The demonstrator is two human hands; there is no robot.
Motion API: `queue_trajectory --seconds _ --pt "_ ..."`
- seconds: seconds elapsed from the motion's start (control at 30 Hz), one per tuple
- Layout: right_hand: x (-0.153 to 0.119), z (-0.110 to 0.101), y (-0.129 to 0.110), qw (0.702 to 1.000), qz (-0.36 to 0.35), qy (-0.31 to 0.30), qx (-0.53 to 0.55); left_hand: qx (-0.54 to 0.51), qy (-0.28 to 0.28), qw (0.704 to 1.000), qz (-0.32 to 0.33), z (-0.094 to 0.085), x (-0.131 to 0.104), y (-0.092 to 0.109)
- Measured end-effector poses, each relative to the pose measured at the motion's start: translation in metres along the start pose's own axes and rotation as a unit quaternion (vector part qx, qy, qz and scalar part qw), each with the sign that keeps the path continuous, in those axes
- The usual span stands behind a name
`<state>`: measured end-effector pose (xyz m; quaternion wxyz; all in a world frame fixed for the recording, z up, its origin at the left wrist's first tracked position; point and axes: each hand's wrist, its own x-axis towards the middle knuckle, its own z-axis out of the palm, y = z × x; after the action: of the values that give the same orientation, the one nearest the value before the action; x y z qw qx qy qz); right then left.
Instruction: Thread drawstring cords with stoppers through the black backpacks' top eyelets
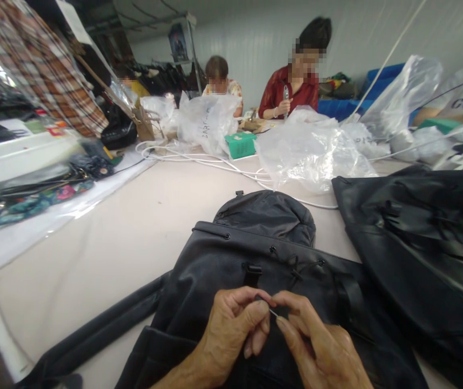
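A black backpack (210, 275) lies in front of me, its flap (269, 213) folded away at the far side. Eyelets, a drawcord (296, 267) and a buckle strap (252, 274) show along its upper edge. Over its front, my left hand (235, 324) and my right hand (316, 340) meet fingertip to fingertip. Both pinch a thin, needle-like light piece (273, 312), which runs from the left thumb to the right thumb. Whether thread hangs from it is too small to tell.
More black bags (425, 232) are piled at the right. Behind lie clear plastic bags (316, 151), a green box (241, 145) and looped white cable (199, 156). A black strap (105, 324) stretches left across the table (126, 232). Two people work opposite; another person's arm shows far right.
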<state>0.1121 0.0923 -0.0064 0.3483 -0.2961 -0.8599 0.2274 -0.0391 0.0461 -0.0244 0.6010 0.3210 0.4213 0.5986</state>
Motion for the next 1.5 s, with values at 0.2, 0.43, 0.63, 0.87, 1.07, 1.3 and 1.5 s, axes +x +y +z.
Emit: queue_trajectory --seconds 0.2,0.43,0.63,0.87,1.07,1.3,1.5 --pt "0.0 0.002 -0.002 0.997 0.037 -0.017 0.06 -0.009 -0.008 1.0 -0.013 0.004 0.0 0.0" --pt "0.005 0.003 -0.006 0.986 0.103 -0.005 0.129 0.002 -0.032 0.999 -0.004 0.004 -0.003 0.001" --pt "-0.003 0.015 -0.001 0.935 0.246 -0.043 0.252 0.058 -0.033 0.997 0.027 0.007 -0.002 0.003" --pt "0.002 0.008 -0.007 0.978 0.173 -0.015 0.119 0.195 -0.043 0.976 0.086 0.004 -0.006 0.011" --pt "-0.015 -0.009 -0.008 0.997 0.001 -0.01 -0.083 0.431 -0.094 0.869 0.223 -0.002 -0.013 0.021" --pt "-0.04 -0.018 0.015 0.95 -0.166 -0.029 -0.265 0.516 -0.177 0.793 0.27 -0.002 -0.02 0.009" --pt "-0.039 -0.034 0.027 0.915 -0.247 -0.085 -0.307 0.543 -0.202 0.767 0.276 0.003 -0.023 0.004"
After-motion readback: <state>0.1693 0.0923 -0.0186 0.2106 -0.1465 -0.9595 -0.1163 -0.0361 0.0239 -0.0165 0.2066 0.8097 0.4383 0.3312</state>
